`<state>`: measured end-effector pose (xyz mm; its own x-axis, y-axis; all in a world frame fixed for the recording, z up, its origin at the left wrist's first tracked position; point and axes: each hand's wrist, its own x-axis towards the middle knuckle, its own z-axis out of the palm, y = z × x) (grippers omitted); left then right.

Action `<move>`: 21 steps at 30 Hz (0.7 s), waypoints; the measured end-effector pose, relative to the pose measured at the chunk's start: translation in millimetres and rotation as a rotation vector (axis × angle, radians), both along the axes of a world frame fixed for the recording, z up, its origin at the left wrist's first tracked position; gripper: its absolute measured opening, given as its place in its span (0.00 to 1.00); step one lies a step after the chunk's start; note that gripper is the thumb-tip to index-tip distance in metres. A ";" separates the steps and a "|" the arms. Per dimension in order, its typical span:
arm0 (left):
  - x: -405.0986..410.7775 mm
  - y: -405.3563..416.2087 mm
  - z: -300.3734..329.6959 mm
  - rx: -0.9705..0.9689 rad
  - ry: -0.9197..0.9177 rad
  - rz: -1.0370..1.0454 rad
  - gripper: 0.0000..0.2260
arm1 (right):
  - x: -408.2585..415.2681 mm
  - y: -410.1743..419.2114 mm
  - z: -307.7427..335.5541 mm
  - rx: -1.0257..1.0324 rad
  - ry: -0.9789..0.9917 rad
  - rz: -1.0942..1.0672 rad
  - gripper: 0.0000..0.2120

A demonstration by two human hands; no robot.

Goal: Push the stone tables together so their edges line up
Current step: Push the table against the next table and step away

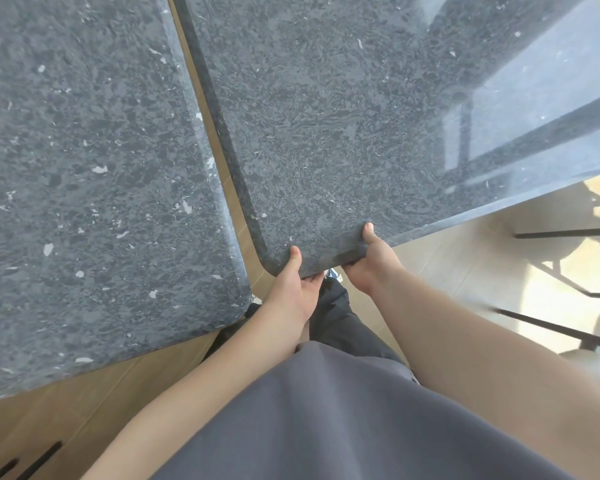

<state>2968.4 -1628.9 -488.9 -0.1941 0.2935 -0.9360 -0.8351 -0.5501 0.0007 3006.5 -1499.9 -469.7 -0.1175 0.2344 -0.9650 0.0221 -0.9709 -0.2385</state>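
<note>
Both hands clamp the near edge of the right stone table (pixel 343 116) by its near-left corner: left hand (pixel 297 285) and right hand (pixel 369 263) with thumbs on top, fingers curled underneath. A tapering gap separates it from the left stone table (pixel 84 168). Swing that corner leftward, slowly, until near edges run flush.

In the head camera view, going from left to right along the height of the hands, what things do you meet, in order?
Left stone table → strip of wooden floor in the gap → left hand → right hand → pale floor → thin black legs.
</note>
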 end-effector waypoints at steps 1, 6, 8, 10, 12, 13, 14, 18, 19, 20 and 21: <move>-2.7 -2.8 -0.9 0.002 0.006 -0.002 0.13 | -2.5 -3.2 -0.2 -0.005 0.004 -0.004 0.24; -12.0 -13.5 -4.2 -0.009 0.021 -0.020 0.15 | -11.5 -13.4 -4.1 -0.015 0.009 -0.033 0.24; -14.3 -14.9 -4.0 -0.012 0.020 -0.025 0.14 | -13.2 -15.6 -4.6 -0.013 0.005 -0.038 0.24; -16.6 -16.9 -4.4 -0.012 0.006 -0.023 0.13 | -14.3 -17.5 -5.8 -0.017 0.002 -0.054 0.24; -19.8 -19.0 -4.2 -0.011 0.006 -0.032 0.12 | -16.1 -19.3 -6.4 -0.012 0.008 -0.050 0.24; -21.3 -20.7 -4.2 -0.017 0.008 -0.036 0.13 | -17.1 -20.5 -6.6 -0.010 0.009 -0.052 0.24; -22.8 -22.3 -4.2 -0.024 0.010 -0.040 0.13 | -18.2 -21.9 -6.5 -0.007 0.008 -0.053 0.23; -27.0 -25.6 -0.9 -0.027 -0.010 -0.056 0.16 | -20.5 -25.6 -4.3 -0.002 -0.005 -0.049 0.23; -27.5 -25.7 -0.1 -0.022 -0.017 -0.057 0.15 | -20.3 -25.7 -3.5 -0.008 -0.010 -0.051 0.23; -27.9 -25.9 0.2 -0.021 -0.020 -0.056 0.14 | -20.1 -25.3 -3.2 -0.016 -0.010 -0.056 0.23; -27.8 -26.5 0.5 -0.024 -0.020 -0.054 0.14 | -19.6 -25.0 -3.4 -0.024 -0.007 -0.065 0.23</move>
